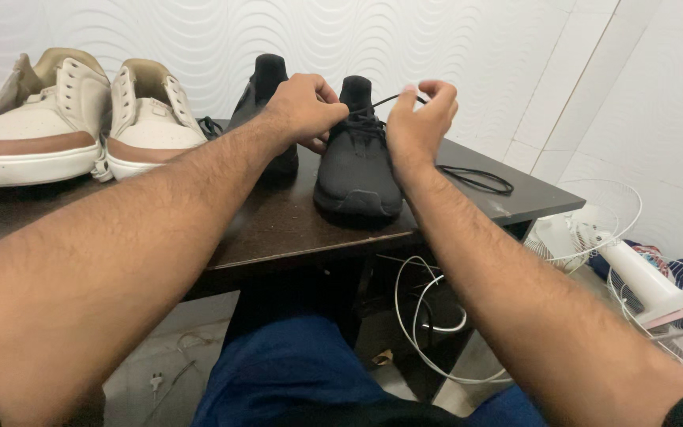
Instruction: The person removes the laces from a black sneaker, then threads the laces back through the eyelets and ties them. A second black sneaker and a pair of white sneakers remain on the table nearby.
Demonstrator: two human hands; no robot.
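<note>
From the head view, a black shoe [356,162] stands on the dark table [278,229], and both hands are up at its top. The left hand [303,107] is curled shut on the laces just left of the shoe's opening, and the right hand [419,119] pinches the black lace [389,100] tight just right of it. A second black shoe [261,95] stands left of the first, and two white shoes [81,119] sit farther left

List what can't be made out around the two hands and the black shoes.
- Head view: left hand covers the near black shoe's lace eyelets on that side, and its fingertips are hidden.
- Second black shoe is mostly behind the left forearm.
- The black lace end beyond the right hand is too thin to trace.
- Leftmost cream shoe is cut off by the left edge.
</note>
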